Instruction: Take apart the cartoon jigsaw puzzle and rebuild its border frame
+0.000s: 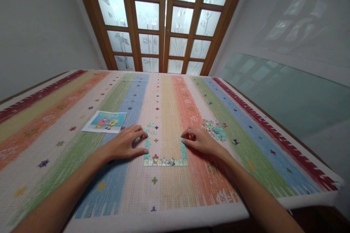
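Note:
A partly joined jigsaw border (166, 162) lies on the table in a U shape, with a pale green bottom row and turquoise columns up both sides. My left hand (127, 142) rests at the left column, thumb and forefinger apart and touching its pieces. At the top of the right column, my right hand (201, 140) pinches a turquoise puzzle piece (182, 139) between thumb and fingers. Several loose turquoise pieces (152, 125) lie just above the left column. Beyond the right hand is a heap of mixed puzzle pieces (214, 130), its near part hidden by the hand.
A printed picture sheet (105, 121) with cartoon figures lies left of the puzzle. Under everything spreads a striped tablecloth (175, 193), its front edge near my forearms. Wooden glass-paned doors (164, 32) stand behind the table, and a pale green glass panel (287, 87) is at the right.

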